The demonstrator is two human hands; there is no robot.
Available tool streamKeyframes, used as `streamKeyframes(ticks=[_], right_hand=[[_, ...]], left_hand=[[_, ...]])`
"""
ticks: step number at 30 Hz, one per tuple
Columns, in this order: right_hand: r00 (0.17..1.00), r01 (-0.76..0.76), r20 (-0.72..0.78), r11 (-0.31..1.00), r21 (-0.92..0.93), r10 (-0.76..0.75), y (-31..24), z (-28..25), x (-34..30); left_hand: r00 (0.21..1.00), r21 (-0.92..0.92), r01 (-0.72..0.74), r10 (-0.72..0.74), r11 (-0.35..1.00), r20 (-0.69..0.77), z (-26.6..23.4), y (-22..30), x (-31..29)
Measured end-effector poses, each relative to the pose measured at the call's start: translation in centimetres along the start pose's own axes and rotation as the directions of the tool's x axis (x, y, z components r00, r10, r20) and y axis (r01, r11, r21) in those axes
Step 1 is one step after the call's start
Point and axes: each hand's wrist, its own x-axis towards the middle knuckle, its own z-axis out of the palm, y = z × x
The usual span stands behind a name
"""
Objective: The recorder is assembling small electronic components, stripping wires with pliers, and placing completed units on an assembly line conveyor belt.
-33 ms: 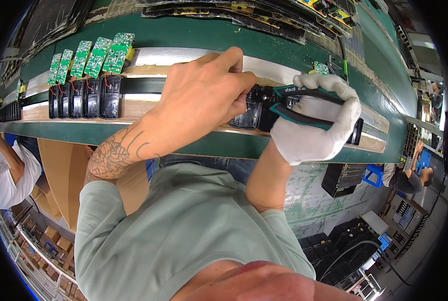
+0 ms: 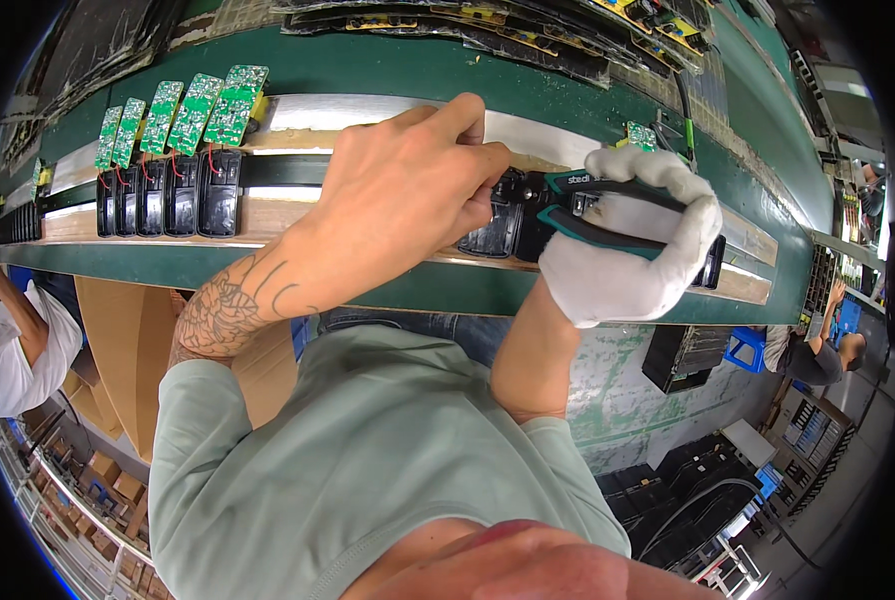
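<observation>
My left hand [image 2: 417, 180], bare, is closed, with thumb and fingertips pinched together over the rail. What it pinches is hidden behind the fingers. Beneath those fingertips lies an open black plastic housing [image 2: 489, 238]. A white glove covers my right hand [image 2: 647, 235], which is wrapped round a pair of pliers [image 2: 599, 233] with black and teal handles. The handles are spread somewhat apart. Their dark head points left and meets the area by my left fingertips; whether the jaws grip anything cannot be made out.
On the left, several black housings [image 2: 219, 195] stand in a row, wired in red to green circuit boards [image 2: 237, 108]. A wood-and-metal rail [image 2: 297, 110] runs along the green bench [image 2: 397, 72]. Stacked boards [image 2: 527, 40] lie at the back. Other people work at both sides.
</observation>
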Motion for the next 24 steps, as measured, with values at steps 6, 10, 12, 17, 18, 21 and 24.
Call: streamKeyframes(ticks=[6,10,12,17,18,21,24], right_hand=[[0.949,-0.088,0.310,0.901,0.426,-0.054,1.2,-1.9,1.3],[0.954,0.153,0.245,0.983,0.099,-0.173,1.0,-0.9,0.7],[0.931,0.363,0.183,0.843,-0.398,-0.315,0.4,-0.1,0.4],[0.813,0.060,0.578,0.979,-0.196,0.065,-5.9,-2.4,-1.4],[0.739,0.009,0.612,0.905,-0.426,0.281,-7.1,-2.5,-2.3],[0.598,0.196,0.611,0.644,-0.739,0.519,-7.4,-3.1,-5.0],[0.557,0.378,0.615,0.489,-0.786,0.558,-6.7,-3.8,-5.7]], left_hand=[[0.999,0.004,-0.043,0.043,0.999,0.011,-0.2,-0.1,0.2],[0.999,-0.003,-0.023,0.023,1.000,0.040,-0.2,0.0,0.1],[0.998,-0.016,0.014,-0.013,1.000,0.066,-0.3,0.2,0.0],[0.979,-0.040,-0.036,0.043,0.999,0.202,-1.9,-0.7,0.1],[0.979,-0.033,-0.032,0.038,0.999,0.198,-2.4,-1.0,0.1],[0.917,-0.033,-0.159,0.160,0.987,0.366,-4.1,-1.8,0.3],[0.888,-0.073,-0.167,0.182,0.983,0.422,-5.2,-1.8,1.9]])
